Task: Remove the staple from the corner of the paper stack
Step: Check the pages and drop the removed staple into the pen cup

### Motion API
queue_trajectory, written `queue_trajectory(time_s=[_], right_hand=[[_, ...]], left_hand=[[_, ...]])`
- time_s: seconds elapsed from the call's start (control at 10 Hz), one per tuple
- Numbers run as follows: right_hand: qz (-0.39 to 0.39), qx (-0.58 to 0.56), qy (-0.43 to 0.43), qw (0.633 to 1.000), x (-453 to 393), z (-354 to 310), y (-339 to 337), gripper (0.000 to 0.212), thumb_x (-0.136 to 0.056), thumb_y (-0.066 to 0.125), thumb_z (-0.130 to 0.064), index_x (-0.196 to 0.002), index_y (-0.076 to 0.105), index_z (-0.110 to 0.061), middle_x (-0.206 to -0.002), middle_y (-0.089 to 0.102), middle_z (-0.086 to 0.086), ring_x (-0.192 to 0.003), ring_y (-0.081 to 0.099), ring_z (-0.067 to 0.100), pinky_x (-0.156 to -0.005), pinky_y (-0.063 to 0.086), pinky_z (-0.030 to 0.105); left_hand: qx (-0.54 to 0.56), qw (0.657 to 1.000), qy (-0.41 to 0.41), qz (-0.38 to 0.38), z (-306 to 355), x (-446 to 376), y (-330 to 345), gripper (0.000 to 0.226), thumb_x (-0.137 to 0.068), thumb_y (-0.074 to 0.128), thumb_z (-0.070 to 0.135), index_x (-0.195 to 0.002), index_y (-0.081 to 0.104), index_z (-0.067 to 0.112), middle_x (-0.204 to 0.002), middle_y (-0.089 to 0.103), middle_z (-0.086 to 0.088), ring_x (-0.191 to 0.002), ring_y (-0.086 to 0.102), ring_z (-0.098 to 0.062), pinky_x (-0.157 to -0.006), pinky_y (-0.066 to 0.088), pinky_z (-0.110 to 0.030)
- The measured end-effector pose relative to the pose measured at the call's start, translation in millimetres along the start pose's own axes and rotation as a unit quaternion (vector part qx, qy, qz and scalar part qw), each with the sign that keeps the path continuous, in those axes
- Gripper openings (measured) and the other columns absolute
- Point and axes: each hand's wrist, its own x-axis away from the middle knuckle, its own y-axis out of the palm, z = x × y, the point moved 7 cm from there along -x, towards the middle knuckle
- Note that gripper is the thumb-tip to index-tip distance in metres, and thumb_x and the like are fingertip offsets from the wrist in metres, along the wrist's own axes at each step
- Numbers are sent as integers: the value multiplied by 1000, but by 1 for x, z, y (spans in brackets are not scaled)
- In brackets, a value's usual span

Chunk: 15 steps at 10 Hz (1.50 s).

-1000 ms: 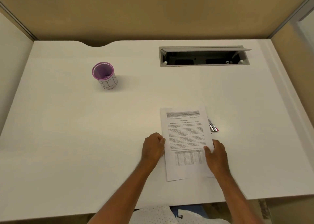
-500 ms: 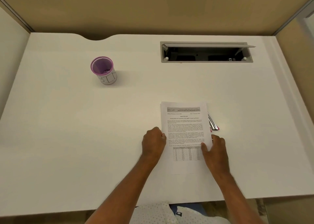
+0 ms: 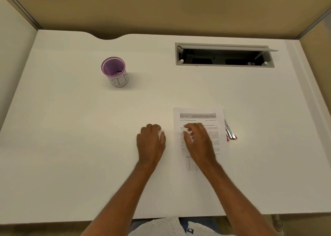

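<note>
A printed paper stack lies flat on the white desk, right of centre. My right hand rests over the middle of the page, fingers spread and blurred, holding nothing. To the left of the stack, my left hand lies on the bare desk with its fingers curled and nothing in it. A metal staple remover with a red end pokes out from under the stack's right edge. The staple itself is too small to make out.
A purple mesh cup labelled BIN stands at the back left. An open grey cable hatch is set into the desk at the back right. Tan partition walls enclose the desk on three sides.
My right hand has slid from the page's right edge up and left onto its middle. My left hand has come off the stack's left edge onto the desk.
</note>
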Motion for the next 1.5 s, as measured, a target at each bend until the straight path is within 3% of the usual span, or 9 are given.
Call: queue_trajectory(time_s=[0.1, 0.2, 0.3, 0.5, 0.8, 1.0, 1.2, 1.5], right_hand=[[-48, 6, -28, 998, -26, -21, 28, 17, -97, 65, -16, -113, 67, -22, -107, 63, -6, -86, 61, 7, -76, 57, 30], [-92, 46, -40, 994, -58, -30, 59, 17, -98, 61, -14, -114, 68, -16, -105, 65, 1, -89, 64, 14, -78, 55, 33], [-110, 70, -40, 991, -72, -28, 69, 20, -98, 60, -13, -115, 69, -15, -106, 66, 4, -93, 66, 20, -80, 52, 31], [-150, 97, -53, 983, -87, -26, 74, 22, -97, 62, -17, -116, 72, -19, -101, 65, 1, -92, 65, 18, -83, 52, 34], [-168, 159, -81, 969, -89, -34, 78, 15, -100, 56, -16, -107, 70, -15, -101, 65, 5, -88, 65, 25, -78, 54, 42], [-136, 130, -32, 982, -82, -29, 78, 17, -98, 62, -24, -112, 70, -16, -103, 65, 1, -90, 65, 19, -80, 53, 33], [-91, 134, -6, 987, -75, -30, 81, 18, -97, 66, -26, -110, 70, -14, -105, 65, 2, -91, 65, 20, -81, 55, 37], [-112, 134, -4, 985, -82, -34, 81, 8, -95, 69, -22, -98, 70, -16, -97, 66, 1, -85, 64, 18, -77, 55, 36]], left_hand=[[-22, 1000, 0, 11, -21, -14, -4, 39, -95, 63, 31, -128, 63, 11, -133, 64, -12, -122, 59, -33, -98, 48, -47], [-46, 999, 10, -12, -47, -31, 1, 56, -99, 58, 37, -145, 51, 7, -158, 46, -16, -146, 40, -38, -119, 31, -53], [-55, 998, 31, -20, -57, -34, 8, 59, -101, 52, 40, -150, 46, 8, -163, 38, -14, -151, 33, -37, -123, 24, -53], [-75, 996, 42, -6, -61, -31, 16, 62, -102, 42, 45, -153, 42, 10, -166, 36, -12, -153, 31, -34, -125, 22, -54], [-89, 995, 51, 11, -62, -31, 18, 61, -102, 43, 44, -152, 43, 10, -165, 37, -14, -152, 34, -35, -123, 24, -54], [-86, 995, 48, 9, -62, -32, 18, 62, -102, 43, 45, -153, 43, 10, -165, 36, -14, -152, 33, -35, -124, 24, -55], [-80, 995, 50, 11, -63, -32, 18, 62, -102, 42, 45, -153, 42, 10, -166, 35, -14, -153, 31, -35, -124, 23, -55], [-82, 995, 50, 17, -64, -32, 19, 61, -102, 42, 45, -152, 43, 10, -165, 37, -14, -152, 33, -35, -124, 24, -55]])
